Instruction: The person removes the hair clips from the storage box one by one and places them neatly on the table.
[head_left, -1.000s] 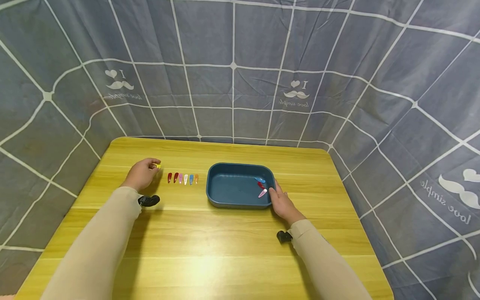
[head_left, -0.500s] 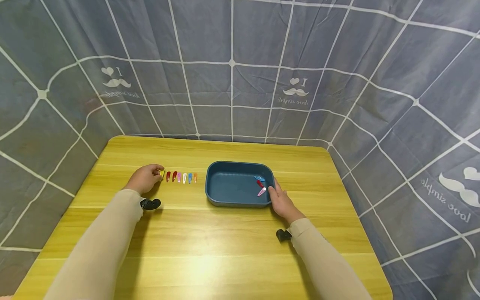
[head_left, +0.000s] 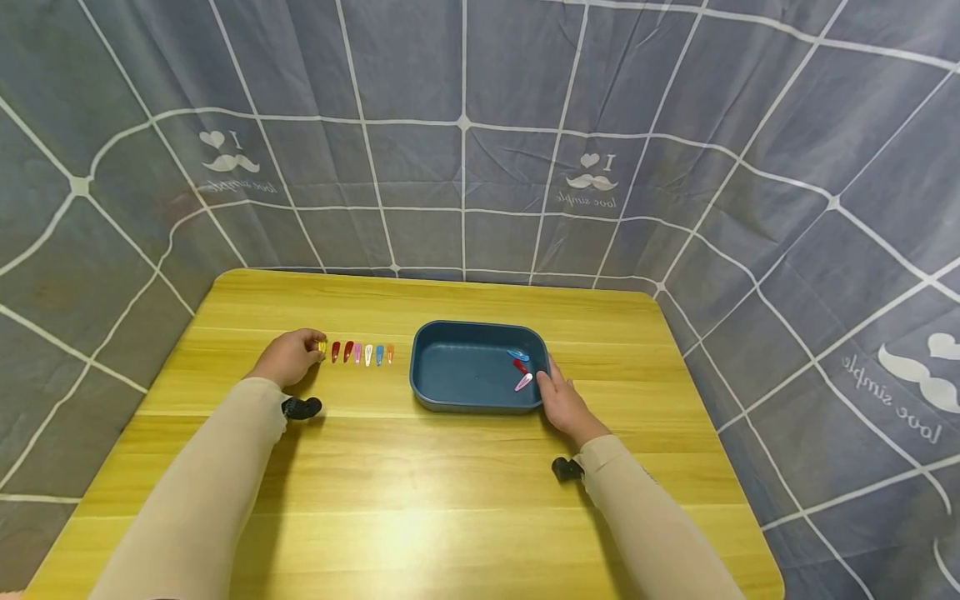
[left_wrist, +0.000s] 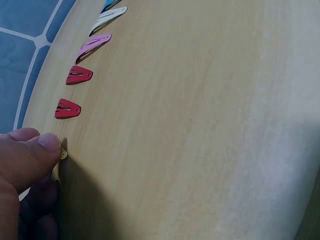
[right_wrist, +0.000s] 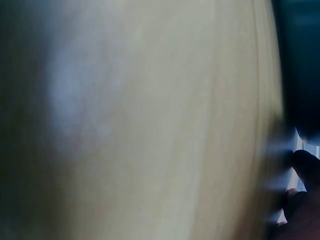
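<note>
Yellow hairclip (left_wrist: 63, 154), lengthwise toward us: our left hand (head_left: 287, 357) pinches it left of the tray (head_left: 461, 375) our right hand (head_left: 567, 407) grips.

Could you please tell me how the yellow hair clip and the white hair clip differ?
The yellow clip is pinched by the left hand, while no hand touches the white clip, which lies on the table. The yellow clip is at the left end of the row in the head view; the white clip lies between a pink clip and a blue clip. Both are outside the tray.
</note>
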